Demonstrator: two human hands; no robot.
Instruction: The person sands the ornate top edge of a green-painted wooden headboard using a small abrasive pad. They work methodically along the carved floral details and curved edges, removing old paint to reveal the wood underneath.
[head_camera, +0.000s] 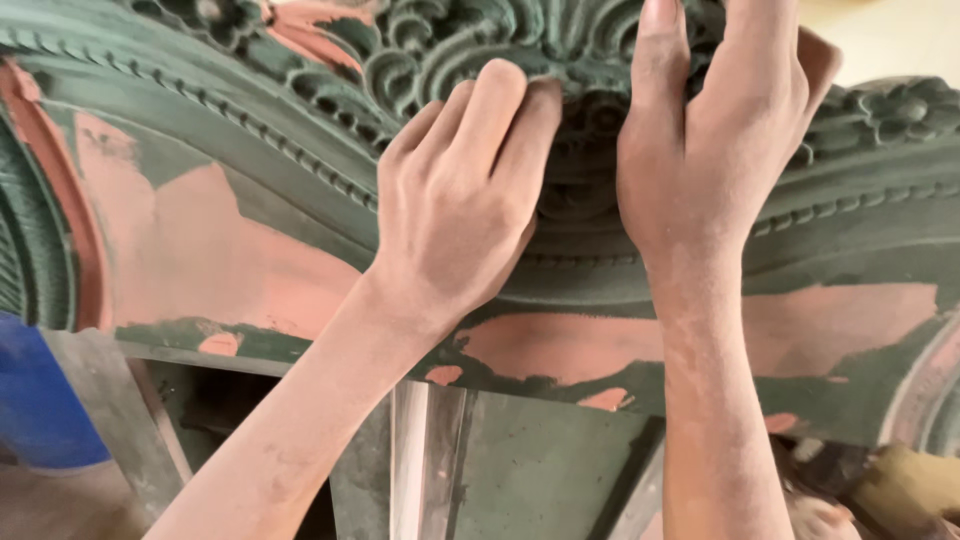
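Note:
A large carved panel (200, 240), coated dull green with salmon-pink filler patches, fills the view. Its raised ornament (450, 40) of scrolls and scallops runs across the top. My left hand (455, 215) lies knuckles-up on the ornament's lower centre, fingers bent and pressed together against the carving; whatever is under them is hidden. My right hand (715, 140) rests just to the right, fingers stretched up over the ornament. A small tan sheet (820, 60), like sandpaper, sticks out from under its right edge. Both hands and forearms are dusty.
Beaded mouldings (250, 125) curve along the panel. Below its lower edge stand grey wooden frame pieces (110, 420) and a pale upright strip (425, 460). A blue object (40, 400) is at the lower left, a yellowish bundle (910, 485) at the lower right.

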